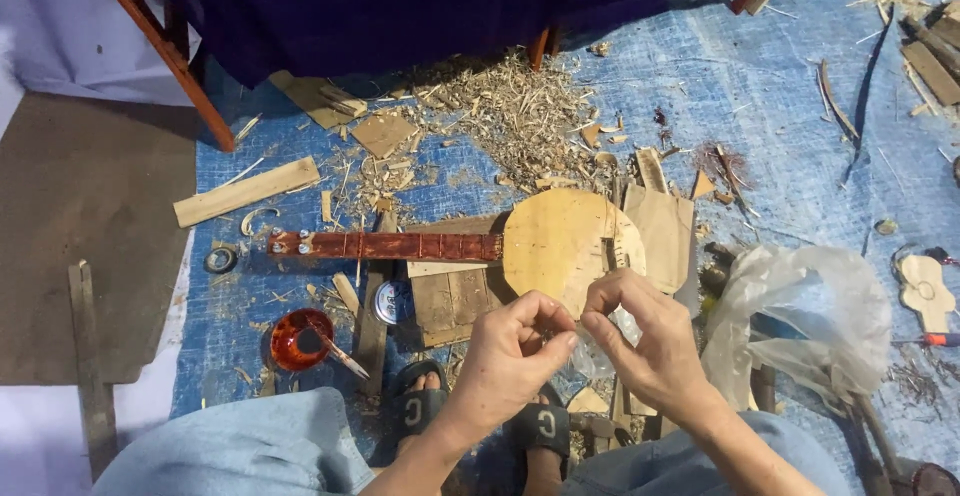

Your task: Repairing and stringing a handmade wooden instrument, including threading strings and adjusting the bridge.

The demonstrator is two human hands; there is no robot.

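Both hands meet just below the middle of the view. The left hand (515,346) and the right hand (640,331) are pinched together, fingertips almost touching, on a small clear plastic bag (600,351) that hangs between them; what the fingertips grip inside it is too small to make out.

At 12 o'clock from the hands lies a small handmade stringed instrument (470,246). Its long axis runs flat from 9 to 3 o'clock: the dark red-brown neck points to 9, the pale round wooden body sits at 3, its lower edge hidden behind the knuckles.

At 9 o'clock from the hands a round red bowl (298,338) holds dark liquid and a stick. A small round tin (390,302) with a blue and white lid lies between bowl and instrument. At 3 o'clock a crumpled translucent bag (800,321) covers some tools. Wood shavings (515,116) pile up at 12 o'clock on the blue tarp (760,86).
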